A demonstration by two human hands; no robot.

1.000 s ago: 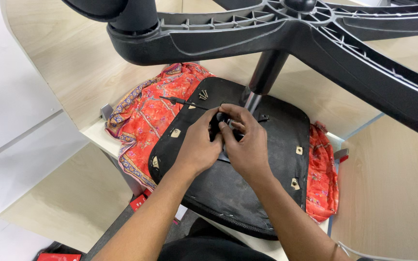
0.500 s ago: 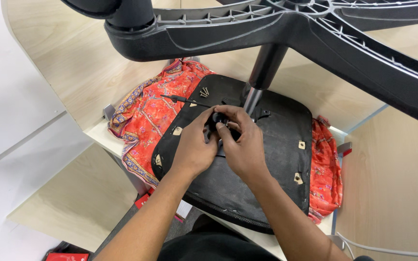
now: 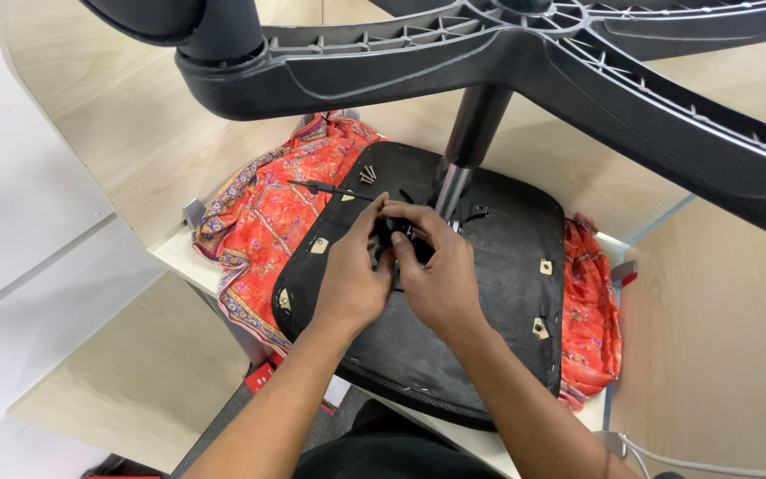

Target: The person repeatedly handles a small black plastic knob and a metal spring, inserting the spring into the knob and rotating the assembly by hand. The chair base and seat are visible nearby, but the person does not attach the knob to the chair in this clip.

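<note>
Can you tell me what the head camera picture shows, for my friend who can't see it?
Two hands, left hand and right hand, work together on a small black part at the middle of an upside-down office chair seat. The seat lies on a red patterned cloth on a wooden desk, the chair's black star base overhead.

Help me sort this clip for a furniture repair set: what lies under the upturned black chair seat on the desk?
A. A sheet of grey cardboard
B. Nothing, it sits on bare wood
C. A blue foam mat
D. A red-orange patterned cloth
D: a red-orange patterned cloth spreads beneath the black chair seat, showing on both its sides.
</note>
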